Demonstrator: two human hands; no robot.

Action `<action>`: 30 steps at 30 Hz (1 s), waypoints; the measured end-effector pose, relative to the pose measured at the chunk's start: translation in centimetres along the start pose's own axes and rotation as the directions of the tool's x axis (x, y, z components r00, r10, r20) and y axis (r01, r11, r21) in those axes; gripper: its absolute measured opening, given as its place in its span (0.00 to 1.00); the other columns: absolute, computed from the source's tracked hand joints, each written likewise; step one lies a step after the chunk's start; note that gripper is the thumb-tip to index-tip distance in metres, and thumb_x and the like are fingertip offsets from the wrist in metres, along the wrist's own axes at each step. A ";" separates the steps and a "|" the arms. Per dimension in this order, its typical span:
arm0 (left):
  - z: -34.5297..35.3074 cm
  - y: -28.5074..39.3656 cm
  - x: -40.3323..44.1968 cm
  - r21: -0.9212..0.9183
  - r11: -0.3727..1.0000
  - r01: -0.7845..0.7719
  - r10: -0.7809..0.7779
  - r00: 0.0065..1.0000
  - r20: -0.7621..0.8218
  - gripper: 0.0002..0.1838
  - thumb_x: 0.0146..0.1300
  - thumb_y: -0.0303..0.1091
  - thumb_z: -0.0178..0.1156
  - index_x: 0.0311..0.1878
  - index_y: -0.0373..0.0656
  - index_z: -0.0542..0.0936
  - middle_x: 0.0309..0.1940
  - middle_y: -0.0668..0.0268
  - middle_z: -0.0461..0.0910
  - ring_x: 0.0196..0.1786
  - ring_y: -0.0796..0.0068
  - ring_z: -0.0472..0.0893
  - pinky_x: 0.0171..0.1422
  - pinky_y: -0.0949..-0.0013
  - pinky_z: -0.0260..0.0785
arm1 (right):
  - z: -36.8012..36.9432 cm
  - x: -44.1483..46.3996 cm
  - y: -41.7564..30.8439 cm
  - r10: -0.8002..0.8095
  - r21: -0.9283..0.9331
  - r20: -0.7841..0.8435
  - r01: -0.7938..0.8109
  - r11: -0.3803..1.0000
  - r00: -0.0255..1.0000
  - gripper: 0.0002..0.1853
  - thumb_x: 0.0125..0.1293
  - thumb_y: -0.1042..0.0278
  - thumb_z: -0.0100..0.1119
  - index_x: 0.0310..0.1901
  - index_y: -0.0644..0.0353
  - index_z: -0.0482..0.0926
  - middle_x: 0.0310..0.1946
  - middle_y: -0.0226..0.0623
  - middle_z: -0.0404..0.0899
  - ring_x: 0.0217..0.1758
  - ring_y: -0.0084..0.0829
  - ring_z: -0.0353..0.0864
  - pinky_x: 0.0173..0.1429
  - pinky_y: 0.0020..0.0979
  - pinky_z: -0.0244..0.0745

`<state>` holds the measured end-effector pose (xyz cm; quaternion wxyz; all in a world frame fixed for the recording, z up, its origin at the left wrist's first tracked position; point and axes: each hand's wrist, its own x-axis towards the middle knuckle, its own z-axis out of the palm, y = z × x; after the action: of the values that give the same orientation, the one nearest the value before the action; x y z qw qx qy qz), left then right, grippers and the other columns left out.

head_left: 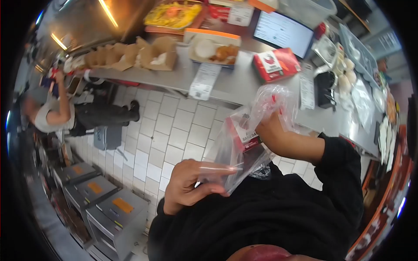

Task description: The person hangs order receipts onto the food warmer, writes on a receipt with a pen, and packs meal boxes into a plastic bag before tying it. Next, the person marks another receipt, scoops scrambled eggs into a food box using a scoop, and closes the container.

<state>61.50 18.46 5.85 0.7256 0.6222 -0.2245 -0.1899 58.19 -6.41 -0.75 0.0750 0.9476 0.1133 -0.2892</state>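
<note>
A clear plastic bag [217,174] hangs in front of my body, with a red and white box [244,130] inside it. My left hand [191,185] pinches the bag's lower left edge between thumb and fingers. On the other side, my right hand [271,129] reaches among the folds of plastic, close against the box. Crumpled film covers its fingers, so their grip is hidden. A small red spot shows through the film just above that hand.
A steel counter [174,80] carries a red box [276,65], an open box with food [214,48], paper slips [205,81], a screen [283,34] and several brown cartons [156,54]. Another person [56,111] stands at left. Grey equipment [117,209] occupies the lower left.
</note>
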 end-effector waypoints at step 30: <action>8.9 -8.0 8.7 -0.375 0.851 0.367 -0.518 0.703 -0.487 0.22 0.71 0.48 0.55 0.45 0.34 0.75 0.22 0.67 0.74 0.19 0.81 0.72 0.23 0.79 0.68 | -4.7 -2.7 23.8 0.173 0.610 -0.793 0.760 0.227 0.585 0.58 0.38 0.49 0.79 0.71 0.56 0.55 0.59 0.58 0.66 0.62 0.54 0.69 0.67 0.42 0.65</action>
<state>63.70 5.10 -0.11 0.7628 0.5888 0.1869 -0.1910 64.64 -28.79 6.40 -0.6098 0.7726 0.1443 0.1023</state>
